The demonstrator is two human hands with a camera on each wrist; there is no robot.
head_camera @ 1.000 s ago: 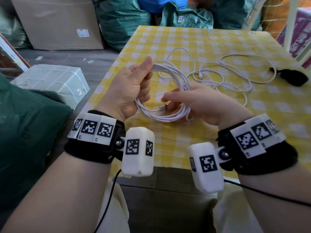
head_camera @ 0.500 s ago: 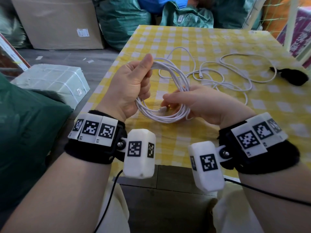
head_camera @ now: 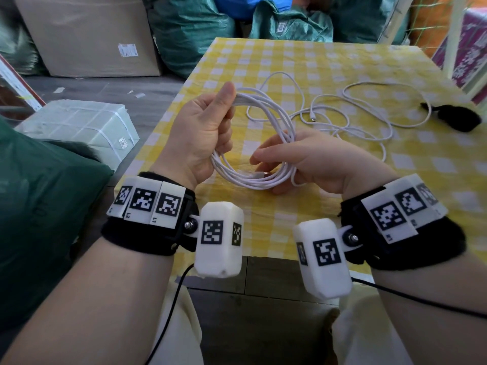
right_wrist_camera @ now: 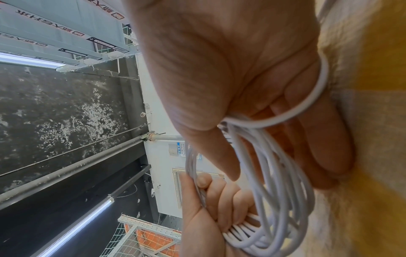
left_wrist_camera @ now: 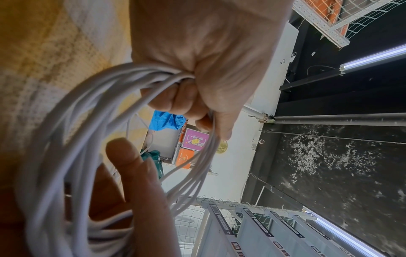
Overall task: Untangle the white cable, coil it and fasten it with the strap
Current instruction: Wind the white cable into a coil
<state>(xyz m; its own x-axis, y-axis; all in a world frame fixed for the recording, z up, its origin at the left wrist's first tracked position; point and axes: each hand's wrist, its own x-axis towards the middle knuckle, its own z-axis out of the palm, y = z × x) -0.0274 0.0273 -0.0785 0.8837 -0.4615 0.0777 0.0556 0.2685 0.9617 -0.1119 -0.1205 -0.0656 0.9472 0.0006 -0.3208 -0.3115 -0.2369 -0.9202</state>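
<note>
You are gripping the coil (head_camera: 253,143) in your left hand (head_camera: 203,133) at frame centre, while your right hand (head_camera: 311,164) is pinching its lower loops. The slack cable (head_camera: 369,119), thin, smooth and limp, is trailing up and right from the coil, nearer your right hand, toward the soft black strap (head_camera: 461,117) at the right edge.

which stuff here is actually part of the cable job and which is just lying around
Part of the job:
- white cable, partly coiled, the rest loose on the table
- left hand gripping the coil
- right hand holding the coil
- black strap on the table

Just lying about:
- cardboard box
- green bags
- wrapped white parcel
</note>
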